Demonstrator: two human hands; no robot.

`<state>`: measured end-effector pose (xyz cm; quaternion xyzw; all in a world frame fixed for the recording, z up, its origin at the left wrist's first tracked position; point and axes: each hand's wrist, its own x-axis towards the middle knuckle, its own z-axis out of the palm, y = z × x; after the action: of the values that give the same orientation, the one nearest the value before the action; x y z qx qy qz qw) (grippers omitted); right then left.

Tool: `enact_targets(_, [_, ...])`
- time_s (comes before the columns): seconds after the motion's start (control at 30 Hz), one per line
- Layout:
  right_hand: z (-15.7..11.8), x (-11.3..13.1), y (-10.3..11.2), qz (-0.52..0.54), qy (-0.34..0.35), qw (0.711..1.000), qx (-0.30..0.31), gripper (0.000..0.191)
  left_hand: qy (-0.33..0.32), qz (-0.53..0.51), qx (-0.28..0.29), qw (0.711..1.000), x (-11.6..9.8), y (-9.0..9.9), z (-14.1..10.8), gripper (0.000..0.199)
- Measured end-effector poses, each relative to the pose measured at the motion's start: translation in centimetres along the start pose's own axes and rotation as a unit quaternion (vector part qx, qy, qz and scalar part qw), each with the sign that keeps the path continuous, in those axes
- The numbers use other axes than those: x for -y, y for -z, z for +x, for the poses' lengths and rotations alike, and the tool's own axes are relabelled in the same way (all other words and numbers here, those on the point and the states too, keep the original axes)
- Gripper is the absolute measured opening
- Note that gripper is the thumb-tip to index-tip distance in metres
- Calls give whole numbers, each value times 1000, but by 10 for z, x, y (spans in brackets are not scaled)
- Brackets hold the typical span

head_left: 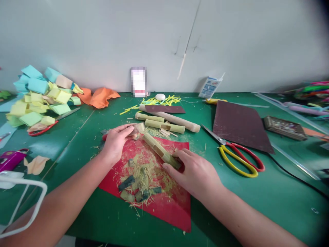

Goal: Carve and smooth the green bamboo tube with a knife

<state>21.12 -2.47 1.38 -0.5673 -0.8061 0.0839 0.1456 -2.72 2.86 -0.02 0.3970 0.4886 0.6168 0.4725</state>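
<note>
My right hand [191, 169] grips the near end of a pale green bamboo tube [155, 145] that has a rectangular notch cut in its side. The tube slants over a red sheet [174, 209] strewn with shavings. Between the thumb and fingers of my left hand [115, 139] is a small, worn beige piece [139, 128], perhaps folded sandpaper; its kind is unclear. It is apart from the tube, just left of the tube's far end. Several dark sandpaper scraps [126, 183] lie among the dust. Beyond my hands rests another notched bamboo tube [167, 126].
Scissors [233, 151] with yellow and red handles lie right, beside a dark brown sheet [239, 127]. A long beige stick [177, 118] lies behind the tubes. Folded papers [38, 99] pile up at left. A phone [138, 82] leans on the wall. A white frame [38, 206] juts in lower left.
</note>
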Motion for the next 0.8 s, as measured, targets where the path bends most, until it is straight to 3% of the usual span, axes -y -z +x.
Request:
enact_targets(0.23, [1, -1, 1, 14, 12, 1000, 7, 26, 32, -22, 1, 999, 2, 1, 0, 26])
enact_targets(0.53, [-1, 1, 0, 78, 91, 993, -7, 15, 32, 34, 7, 999, 0, 0, -1, 35])
enact_targets(0.8, [-3, 6, -4, 52, 57, 996, 50, 22, -6, 95, 43, 995, 1, 0, -4, 32])
